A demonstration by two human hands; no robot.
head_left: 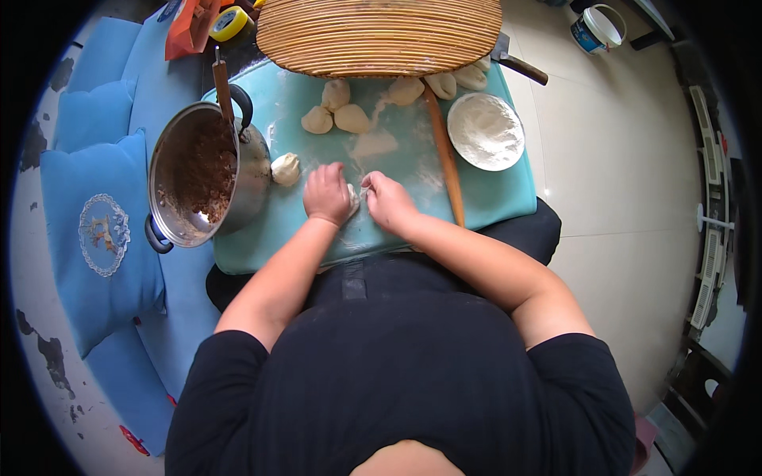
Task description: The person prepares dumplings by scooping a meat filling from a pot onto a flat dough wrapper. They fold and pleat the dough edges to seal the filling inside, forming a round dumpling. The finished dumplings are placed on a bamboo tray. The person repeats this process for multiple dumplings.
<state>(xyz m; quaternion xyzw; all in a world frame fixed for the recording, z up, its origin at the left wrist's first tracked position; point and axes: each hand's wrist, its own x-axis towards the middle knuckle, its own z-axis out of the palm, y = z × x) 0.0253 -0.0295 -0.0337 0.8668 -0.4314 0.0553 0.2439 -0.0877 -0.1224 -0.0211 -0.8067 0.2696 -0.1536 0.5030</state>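
Low over the floured turquoise board, my left hand (pixel 327 194) curls around a small piece of white dough (pixel 353 200), mostly hidden under its fingers. From the other side my right hand (pixel 389 202) pinches at the dough's edge with thumb and fingertips. A gathered, rounded dough piece (pixel 286 169) lies left of my hands, beside the pot. Farther back sit several pale dough lumps (pixel 351 118). A wooden rolling pin (pixel 446 163) slants to the right of my hands, next to a white bowl of flour (pixel 486 131).
A steel pot (pixel 252 170) of brown, crumbly filling stands at the left, a wooden-handled utensil (pixel 223 91) in it. A ribbed wicker tray (pixel 381 36) covers the board's far end. Behind the bowl juts a dark-handled blade (pixel 524 67). A blue sofa (pixel 147 238) borders the left side.
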